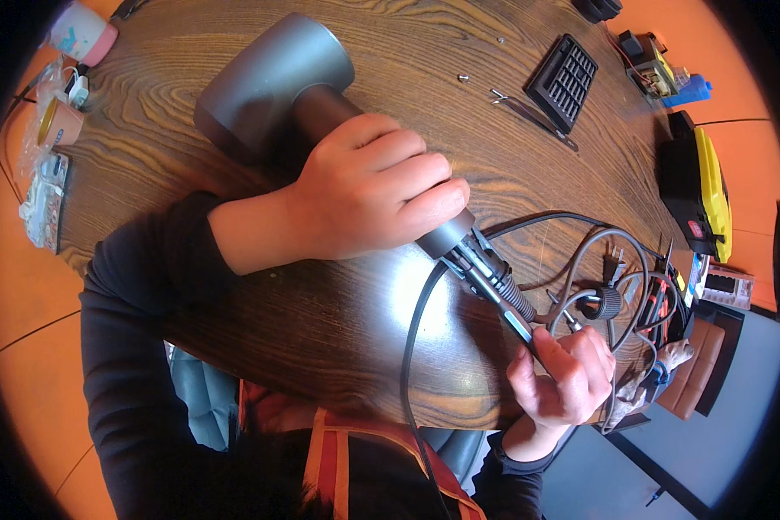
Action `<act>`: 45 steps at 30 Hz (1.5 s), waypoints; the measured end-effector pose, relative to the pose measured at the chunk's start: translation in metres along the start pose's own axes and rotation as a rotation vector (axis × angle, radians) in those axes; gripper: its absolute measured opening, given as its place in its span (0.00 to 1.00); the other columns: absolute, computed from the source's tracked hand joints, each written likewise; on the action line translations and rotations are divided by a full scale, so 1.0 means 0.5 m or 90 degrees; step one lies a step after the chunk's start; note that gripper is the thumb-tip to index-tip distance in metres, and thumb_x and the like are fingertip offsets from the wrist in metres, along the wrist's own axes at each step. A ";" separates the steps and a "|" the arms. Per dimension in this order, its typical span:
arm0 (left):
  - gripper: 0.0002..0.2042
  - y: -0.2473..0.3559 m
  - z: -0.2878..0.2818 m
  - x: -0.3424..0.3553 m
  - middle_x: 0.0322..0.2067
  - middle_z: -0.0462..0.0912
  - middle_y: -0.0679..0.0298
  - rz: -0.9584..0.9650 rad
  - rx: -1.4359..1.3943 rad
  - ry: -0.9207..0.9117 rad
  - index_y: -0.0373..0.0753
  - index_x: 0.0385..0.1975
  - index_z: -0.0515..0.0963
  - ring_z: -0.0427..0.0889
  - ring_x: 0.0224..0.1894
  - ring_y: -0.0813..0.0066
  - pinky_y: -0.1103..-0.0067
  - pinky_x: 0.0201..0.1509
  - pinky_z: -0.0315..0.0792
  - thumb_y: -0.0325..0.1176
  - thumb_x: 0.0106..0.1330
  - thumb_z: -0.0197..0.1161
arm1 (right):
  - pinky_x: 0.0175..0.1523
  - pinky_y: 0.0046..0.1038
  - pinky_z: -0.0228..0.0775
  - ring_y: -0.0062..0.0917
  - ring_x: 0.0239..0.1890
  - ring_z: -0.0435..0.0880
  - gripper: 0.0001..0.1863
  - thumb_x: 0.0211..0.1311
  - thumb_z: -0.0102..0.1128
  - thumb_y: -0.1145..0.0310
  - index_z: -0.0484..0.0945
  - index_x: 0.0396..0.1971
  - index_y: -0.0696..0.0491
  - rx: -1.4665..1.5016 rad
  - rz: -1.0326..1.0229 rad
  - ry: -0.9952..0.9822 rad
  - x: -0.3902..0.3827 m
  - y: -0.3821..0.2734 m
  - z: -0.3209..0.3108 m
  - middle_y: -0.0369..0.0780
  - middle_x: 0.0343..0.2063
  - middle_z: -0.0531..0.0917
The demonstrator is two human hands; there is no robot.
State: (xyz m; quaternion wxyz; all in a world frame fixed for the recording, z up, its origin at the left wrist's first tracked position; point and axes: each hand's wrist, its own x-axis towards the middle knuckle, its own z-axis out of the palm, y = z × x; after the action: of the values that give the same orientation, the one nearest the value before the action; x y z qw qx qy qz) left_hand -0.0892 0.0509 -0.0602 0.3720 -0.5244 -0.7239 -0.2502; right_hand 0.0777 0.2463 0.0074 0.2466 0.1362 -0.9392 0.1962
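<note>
A grey hair dryer (273,87) lies tilted over the table, its round head at the upper left. My left hand (377,182) is closed around its handle. The handle's lower end (464,247) is open, with inner parts and a ribbed cord sleeve (516,299) showing. My right hand (568,373) pinches a slim, pen-shaped dark and silver screwdriver (513,319) between thumb and fingers. Its far end reaches into the parts at the handle's end; the exact contact is hidden. The dryer's grey cord (572,277) loops beside my right hand.
On the wooden table (442,52) lie a black bit case (565,82), dark tweezers (537,120) and small metal pieces (464,79). A black and yellow toolbox (698,186) stands at the right edge. Cups (59,121) line the left edge. A black cable (412,338) crosses the front.
</note>
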 end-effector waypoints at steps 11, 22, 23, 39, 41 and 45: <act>0.09 -0.004 -0.011 0.003 0.25 0.79 0.68 0.009 -0.002 -0.017 0.42 0.25 0.79 0.77 0.28 0.73 0.78 0.35 0.72 0.33 0.41 0.64 | 0.19 0.20 0.54 0.19 0.15 0.66 0.16 0.35 0.71 0.77 0.80 0.30 0.48 0.001 0.000 0.021 -0.007 -0.009 0.012 0.30 0.14 0.68; 0.06 -0.006 -0.006 0.002 0.25 0.74 0.71 0.006 0.008 -0.005 0.44 0.29 0.77 0.75 0.28 0.78 0.80 0.36 0.69 0.32 0.50 0.61 | 0.19 0.19 0.52 0.18 0.15 0.65 0.20 0.32 0.72 0.78 0.81 0.31 0.45 -0.029 -0.026 0.008 -0.013 -0.011 0.009 0.30 0.16 0.69; 0.06 -0.007 -0.005 0.002 0.25 0.74 0.71 0.005 0.007 -0.001 0.44 0.29 0.77 0.75 0.28 0.78 0.80 0.36 0.69 0.32 0.50 0.61 | 0.19 0.19 0.52 0.18 0.15 0.65 0.20 0.32 0.72 0.78 0.81 0.31 0.45 -0.028 -0.023 0.010 -0.014 -0.011 0.010 0.30 0.16 0.69; 0.06 -0.006 -0.007 0.000 0.26 0.75 0.71 -0.001 -0.002 -0.004 0.45 0.29 0.78 0.76 0.29 0.78 0.80 0.38 0.70 0.32 0.51 0.61 | 0.22 0.24 0.55 0.23 0.14 0.66 0.15 0.35 0.68 0.79 0.79 0.30 0.56 -0.003 -0.044 -0.001 -0.013 -0.009 0.008 0.34 0.14 0.70; 0.06 -0.006 -0.007 -0.001 0.26 0.76 0.71 -0.001 -0.002 -0.006 0.45 0.29 0.78 0.76 0.29 0.78 0.80 0.38 0.70 0.32 0.51 0.61 | 0.22 0.24 0.55 0.23 0.14 0.66 0.15 0.35 0.68 0.79 0.79 0.30 0.56 -0.003 -0.043 -0.001 -0.013 -0.010 0.009 0.34 0.14 0.70; 0.06 -0.007 -0.008 0.000 0.27 0.76 0.71 -0.001 0.000 -0.006 0.45 0.29 0.78 0.76 0.30 0.77 0.79 0.38 0.70 0.32 0.51 0.61 | 0.19 0.19 0.52 0.18 0.16 0.65 0.20 0.34 0.72 0.78 0.81 0.32 0.45 -0.026 -0.030 -0.004 -0.015 -0.009 0.008 0.29 0.16 0.69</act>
State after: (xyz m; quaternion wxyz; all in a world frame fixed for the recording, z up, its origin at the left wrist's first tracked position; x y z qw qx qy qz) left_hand -0.0916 0.0470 -0.0576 0.3683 -0.5253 -0.7258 -0.2482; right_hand 0.0838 0.2419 0.0017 0.2508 0.1540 -0.9403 0.1709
